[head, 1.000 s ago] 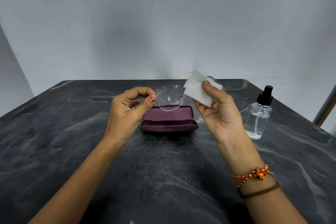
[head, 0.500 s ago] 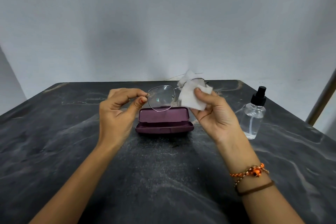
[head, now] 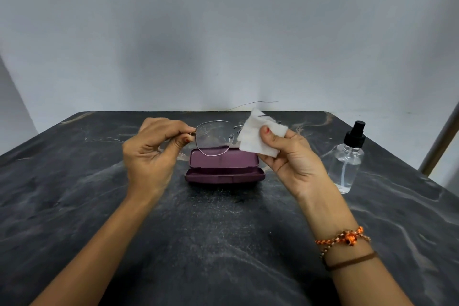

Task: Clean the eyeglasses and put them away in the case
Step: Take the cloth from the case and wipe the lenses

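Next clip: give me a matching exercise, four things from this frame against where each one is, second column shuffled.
Things:
1. eyeglasses
2. cloth
3. case
4. spray bottle

Places:
A. standing on the table at the right
B. pinched at one end by the left hand
C. lying open on the table
D. held in the right hand

Pairs: 1-B, 2-D, 3-C, 4-A

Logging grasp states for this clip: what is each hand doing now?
Left hand: pinching the eyeglasses at the frame's end.
Right hand: closed on the white cloth.
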Demonstrator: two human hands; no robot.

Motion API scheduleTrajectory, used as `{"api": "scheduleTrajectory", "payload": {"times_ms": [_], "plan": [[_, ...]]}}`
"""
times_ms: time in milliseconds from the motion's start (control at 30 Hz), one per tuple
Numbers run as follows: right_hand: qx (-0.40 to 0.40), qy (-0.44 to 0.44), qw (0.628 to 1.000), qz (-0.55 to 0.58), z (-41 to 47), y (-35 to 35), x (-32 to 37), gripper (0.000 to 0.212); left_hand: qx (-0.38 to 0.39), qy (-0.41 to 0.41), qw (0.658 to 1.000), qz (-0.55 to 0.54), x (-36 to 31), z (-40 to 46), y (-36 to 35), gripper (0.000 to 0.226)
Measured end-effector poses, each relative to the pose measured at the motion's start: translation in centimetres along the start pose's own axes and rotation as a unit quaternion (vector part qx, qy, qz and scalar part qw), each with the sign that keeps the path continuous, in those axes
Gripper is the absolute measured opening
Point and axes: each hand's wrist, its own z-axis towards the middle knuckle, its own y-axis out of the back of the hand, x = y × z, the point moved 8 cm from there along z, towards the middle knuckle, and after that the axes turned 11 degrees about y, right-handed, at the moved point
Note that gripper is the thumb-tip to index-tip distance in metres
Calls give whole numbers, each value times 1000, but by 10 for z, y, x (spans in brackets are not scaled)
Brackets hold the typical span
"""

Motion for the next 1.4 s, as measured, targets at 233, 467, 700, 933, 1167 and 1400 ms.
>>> {"api": "scheduleTrajectory", "payload": {"times_ms": [233, 467, 700, 933, 1167, 1400], "plan": [[-27, 8, 987, 159, 2, -2, -2, 20, 20, -18, 1000, 12, 1, -7, -10, 16], [25, 37, 996, 82, 0, -11, -2, 23, -3, -3, 1000, -6, 6, -6, -5, 21], [-17, 41, 999, 12, 1, -1, -2, 14, 0, -1, 1000, 7, 6, -5, -5, 19], [-33, 8, 990, 133, -1, -3, -10, 15, 9, 22, 1000, -1, 15, -8, -9, 25], [-24, 29, 996, -75, 1, 3, -11, 6, -5, 16, 1000, 19, 17, -5, -3, 21], [-47, 2, 996, 81, 1, 3, -15, 17, -8, 12, 1000, 17, 16, -5, -5, 20]]}}
